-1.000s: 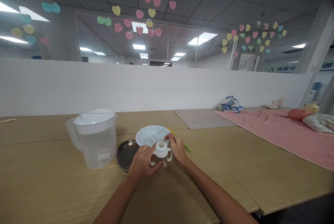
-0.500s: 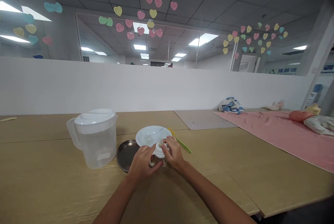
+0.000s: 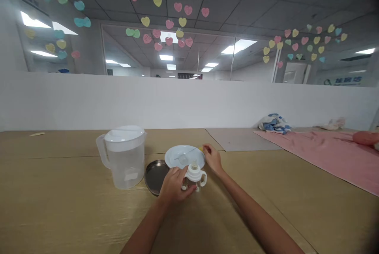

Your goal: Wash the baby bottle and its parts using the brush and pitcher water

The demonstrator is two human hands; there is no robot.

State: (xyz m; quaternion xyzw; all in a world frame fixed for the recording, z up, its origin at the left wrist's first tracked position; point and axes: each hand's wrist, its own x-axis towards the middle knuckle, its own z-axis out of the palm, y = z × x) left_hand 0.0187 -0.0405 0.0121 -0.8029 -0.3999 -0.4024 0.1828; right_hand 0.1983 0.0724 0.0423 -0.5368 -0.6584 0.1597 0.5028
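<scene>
My left hand (image 3: 174, 185) is closed around the side of a small baby bottle (image 3: 194, 173), which has a white collar, two white side handles and a clear body. The bottle is upright. Beyond it lies a white plate (image 3: 170, 155) with a clear, rounded piece (image 3: 183, 159) and a thin rod on it. At the plate's right rim my right hand (image 3: 212, 159) has its fingertips pinched at the yellow end of a slim yellow-and-green utensil (image 3: 201, 149). The hand covers most of that utensil.
Left of the plate are a round dark metal pan (image 3: 156, 177) and a lidded clear plastic pitcher (image 3: 126, 163). Further right lie a pink cloth (image 3: 322, 155) and a crumpled blue-and-white cloth (image 3: 274, 123). A white wall (image 3: 177, 102) runs along the back of the table.
My right hand has left the top of the baby bottle and moved up and right to the yellow-and-green utensil. My left hand still holds the bottle. The view has turned slightly left.
</scene>
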